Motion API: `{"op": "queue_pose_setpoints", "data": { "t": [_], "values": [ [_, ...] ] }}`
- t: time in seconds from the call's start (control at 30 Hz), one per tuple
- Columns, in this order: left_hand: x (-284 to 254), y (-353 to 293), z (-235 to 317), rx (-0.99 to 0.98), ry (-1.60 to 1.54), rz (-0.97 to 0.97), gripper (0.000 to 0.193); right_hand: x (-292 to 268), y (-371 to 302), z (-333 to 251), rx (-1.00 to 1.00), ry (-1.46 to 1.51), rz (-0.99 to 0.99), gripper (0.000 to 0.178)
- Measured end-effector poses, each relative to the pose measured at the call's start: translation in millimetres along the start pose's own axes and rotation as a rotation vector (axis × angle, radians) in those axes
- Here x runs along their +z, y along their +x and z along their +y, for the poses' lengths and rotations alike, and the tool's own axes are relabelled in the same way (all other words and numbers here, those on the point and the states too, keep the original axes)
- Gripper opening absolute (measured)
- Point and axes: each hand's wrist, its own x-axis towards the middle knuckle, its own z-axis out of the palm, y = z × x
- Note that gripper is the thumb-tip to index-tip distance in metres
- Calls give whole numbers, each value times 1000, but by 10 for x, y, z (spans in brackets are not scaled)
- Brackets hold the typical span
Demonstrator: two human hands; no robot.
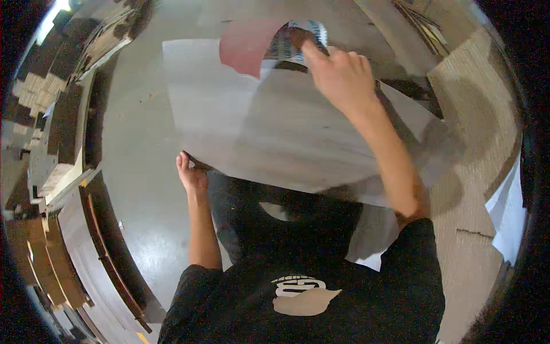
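Right hand [346,77]: up at the far edge, well bent at the fingers, closed down on the curled sheet; just how the thumb sits, cannot tell, tucked out of sight.
Left hand [195,176]: down at the near-left corner, part closed about the rim of the grey panel, fingertips poking up past it, the rest half hidden.
Curled sheet [249,46]: right there across the far edge of the panel, left of the right hand! Dull pink on the broad face, ragged along the lower rim, narrowing to a point; then bending over to a pale back with rows of blue print, dark and shadowed inside the bend.
Grey panel [286,126]: stretched out wide above the dark trousers [229,200], held clear of the floor [137,143] at the near-left corner. Thin, smooth-looking, bright toward the far-left corner, crossed by a broad shadow from the middle rightward, faintly streaked along the near edge, smeared by blur at the right end.
Black shirt [372,292]: below the near edge, pale print across the chest.
Stacked boards [43,94]: piled off beyond the left edge, brown and cream.
Brown ribbed surface [470,86]: spread out past the right edge, with a whitish-blue piece [507,212] hanging farther right, cloth or paper, cannot tell.
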Motion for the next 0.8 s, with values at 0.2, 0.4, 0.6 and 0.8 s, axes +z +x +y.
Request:
{"op": "queue_pose_setpoints", "data": {
  "t": [0.2,0.4,0.6,0.8],
  "values": [
    [597,103,-343,-29,243,-176,44,-892,-450,547,353,-185,-391,50],
    [1557,52,-987,326,945,-557,51,-1681,-1722,1153,709,-331,-324,47],
    [2330,164,-1805,731,1539,-1007,74,-2186,-2578,1245,702,-629,-277,40],
    [2765,358,-2587,1035,1876,-1106,80,-2215,-3062,1206,1267,-720,-627,41]
  ]
}}
